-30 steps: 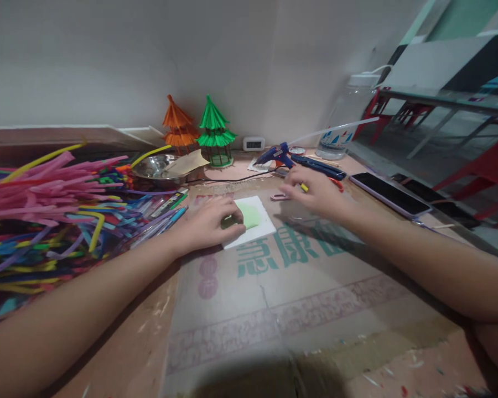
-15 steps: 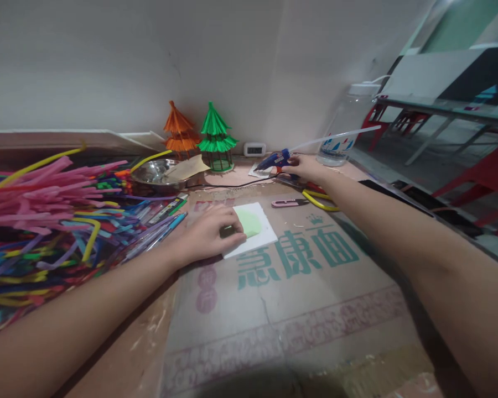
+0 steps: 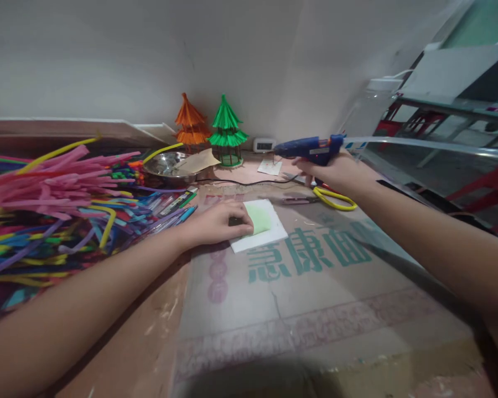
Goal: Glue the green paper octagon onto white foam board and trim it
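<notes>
Glue gun (image 3: 311, 148) now raised, right hand (image 3: 336, 172) gripping it, left hand (image 3: 216, 224) flat, half-covering green sheet (image 3: 260, 219)

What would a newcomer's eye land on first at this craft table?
Likely the bright heap of pipe cleaners spread across the left. Next, the blue glue gun held in the right hand, and the orange pavilion and green pavilion by the back wall. The left hand rests on a green piece at the centre.
</notes>
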### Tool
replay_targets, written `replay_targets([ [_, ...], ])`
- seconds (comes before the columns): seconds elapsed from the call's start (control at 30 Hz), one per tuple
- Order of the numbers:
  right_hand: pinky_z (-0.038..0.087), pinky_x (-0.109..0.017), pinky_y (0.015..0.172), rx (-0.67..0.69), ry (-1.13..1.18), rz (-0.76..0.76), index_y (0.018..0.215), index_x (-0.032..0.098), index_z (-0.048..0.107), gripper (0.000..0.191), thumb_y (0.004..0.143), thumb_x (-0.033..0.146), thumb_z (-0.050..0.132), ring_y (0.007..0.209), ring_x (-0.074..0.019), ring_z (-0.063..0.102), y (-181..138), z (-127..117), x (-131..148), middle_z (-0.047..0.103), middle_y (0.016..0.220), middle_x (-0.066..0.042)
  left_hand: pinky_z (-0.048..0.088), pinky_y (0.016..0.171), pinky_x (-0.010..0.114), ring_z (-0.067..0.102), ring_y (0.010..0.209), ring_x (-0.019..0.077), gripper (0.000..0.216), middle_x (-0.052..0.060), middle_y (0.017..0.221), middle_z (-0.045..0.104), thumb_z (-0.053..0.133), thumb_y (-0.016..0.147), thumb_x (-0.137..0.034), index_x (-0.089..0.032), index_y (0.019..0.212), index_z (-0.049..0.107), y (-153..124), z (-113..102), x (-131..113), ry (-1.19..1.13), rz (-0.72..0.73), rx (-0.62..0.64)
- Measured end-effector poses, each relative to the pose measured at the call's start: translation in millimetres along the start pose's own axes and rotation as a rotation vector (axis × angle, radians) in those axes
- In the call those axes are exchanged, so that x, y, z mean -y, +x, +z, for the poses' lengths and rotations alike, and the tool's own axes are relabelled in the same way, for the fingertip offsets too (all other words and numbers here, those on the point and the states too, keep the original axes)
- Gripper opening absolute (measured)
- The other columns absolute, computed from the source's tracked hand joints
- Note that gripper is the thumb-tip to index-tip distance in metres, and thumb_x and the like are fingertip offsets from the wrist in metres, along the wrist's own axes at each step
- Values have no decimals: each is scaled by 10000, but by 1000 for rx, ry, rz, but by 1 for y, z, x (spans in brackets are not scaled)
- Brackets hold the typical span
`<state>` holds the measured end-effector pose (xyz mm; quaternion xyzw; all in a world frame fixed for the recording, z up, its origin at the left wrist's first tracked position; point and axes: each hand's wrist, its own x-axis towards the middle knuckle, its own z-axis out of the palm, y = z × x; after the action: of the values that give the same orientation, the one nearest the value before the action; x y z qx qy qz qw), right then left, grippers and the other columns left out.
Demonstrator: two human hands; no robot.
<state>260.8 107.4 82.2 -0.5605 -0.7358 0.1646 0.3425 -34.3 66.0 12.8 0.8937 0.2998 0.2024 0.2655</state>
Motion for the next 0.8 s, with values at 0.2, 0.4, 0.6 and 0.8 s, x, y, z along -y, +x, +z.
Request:
replay_targets([
  [0.2,531,-293,543,512,73,-55,1166,175,690,449,825,468,686,594,-168,632,-60,-19,22,751,854,-79,435,863,302,628,900,184,222,31,903,698,631,952,-365,-188,864,730,0,1,-1,24,32,-15],
  [0.4,554,-338,709,609,-12,-105,1062,207,740,448,803,569,690,832,-252,693,-72,-5,22,760,942,-77,434,859,297,619,891,181,202,30,889,686,622,952,-322,-182,837,712,2,0,2,15,45,1],
  [0.6,465,-309,600,561,-103,-184,949,219,738,443,799,630,666,711,-217,638,-78,6,34,715,805,-44,438,878,312,626,907,191,192,36,887,693,627,947,-323,-184,862,729,3,0,3,15,51,9],
  [0.8,408,-300,585,549,-210,-192,929,225,733,418,819,619,647,681,-201,587,-86,13,44,687,781,-43,431,881,315,623,919,194,188,41,904,699,622,944,-313,-182,866,733,3,-1,3,15,62,24],
])
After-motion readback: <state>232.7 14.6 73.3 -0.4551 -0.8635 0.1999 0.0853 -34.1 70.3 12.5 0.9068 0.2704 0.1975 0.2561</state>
